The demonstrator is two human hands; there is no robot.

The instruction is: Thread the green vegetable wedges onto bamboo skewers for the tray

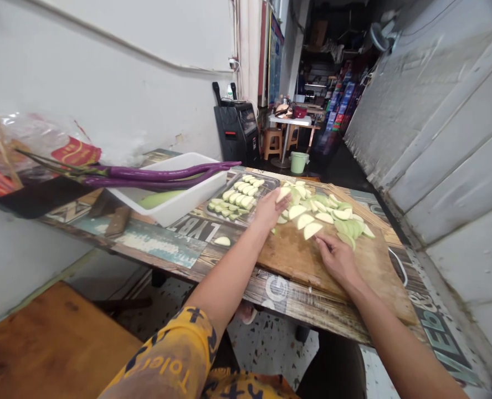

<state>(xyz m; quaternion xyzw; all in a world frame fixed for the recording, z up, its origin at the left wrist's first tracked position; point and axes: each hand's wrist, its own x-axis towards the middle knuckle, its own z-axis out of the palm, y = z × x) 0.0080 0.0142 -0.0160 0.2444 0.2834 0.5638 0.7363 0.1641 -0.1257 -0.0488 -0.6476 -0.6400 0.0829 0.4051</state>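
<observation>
A wooden cutting board (304,260) lies on the table with a heap of pale green vegetable slices (333,213) at its far end. My left hand (268,209) rests at the board's left edge, fingers closed around a few slices. My right hand (337,257) lies on the board with its fingertips on one slice (312,229). A metal tray (240,198) left of the board holds rows of the same slices. One stray slice (222,241) lies on the table.
A white plastic tub (179,191) holds a green vegetable, with long purple eggplants (158,174) across its rim. A cleaver (113,216) lies left of the tub. A wall runs close along the right. A wooden bench (55,338) stands below left.
</observation>
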